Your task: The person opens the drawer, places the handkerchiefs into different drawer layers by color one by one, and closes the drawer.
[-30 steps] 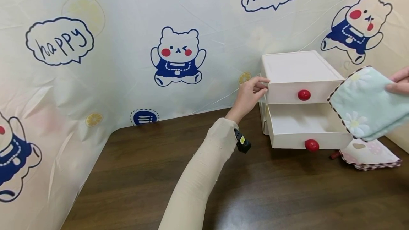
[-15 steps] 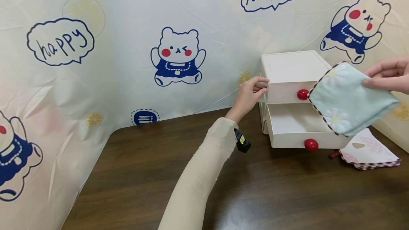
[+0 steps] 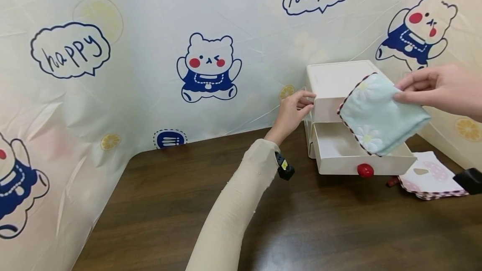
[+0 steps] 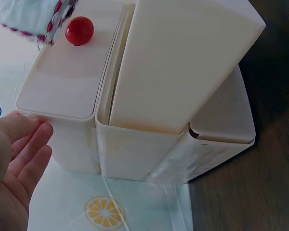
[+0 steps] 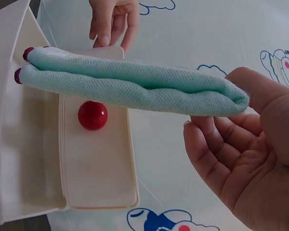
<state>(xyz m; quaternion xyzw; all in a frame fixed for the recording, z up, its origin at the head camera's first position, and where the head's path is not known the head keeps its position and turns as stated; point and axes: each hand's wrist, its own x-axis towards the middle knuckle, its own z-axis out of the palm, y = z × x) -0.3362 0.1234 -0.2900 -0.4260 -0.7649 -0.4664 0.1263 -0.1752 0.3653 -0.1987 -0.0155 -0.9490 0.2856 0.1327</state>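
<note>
My right hand (image 3: 444, 89) pinches a folded pale mint washcloth (image 3: 380, 116) between thumb and fingers. White daisies decorate the cloth, and dark red-and-white stitching runs along its edge. It hangs in front of a white two-drawer box (image 3: 339, 79), over the pulled-out lower drawer (image 3: 339, 165), hiding the upper drawer's red knob in the head view. That red knob (image 5: 92, 115) shows below the cloth in the right wrist view. At the box's left side, my left hand (image 3: 289, 112) touches the upper front corner, its fingers loosely bent (image 4: 31, 154).
A stack of folded pink-and-white cloths (image 3: 433, 175) lies right of the drawer on the brown table (image 3: 180, 204). Beside it is a small dark red object (image 3: 393, 181). Patterned wall covering (image 3: 256, 53) rises right behind the box.
My right hand has brought the mint washcloth leftward from the right edge, until it overlaps the lower drawer's opening in the head view. My left hand stays at the box's corner.
</note>
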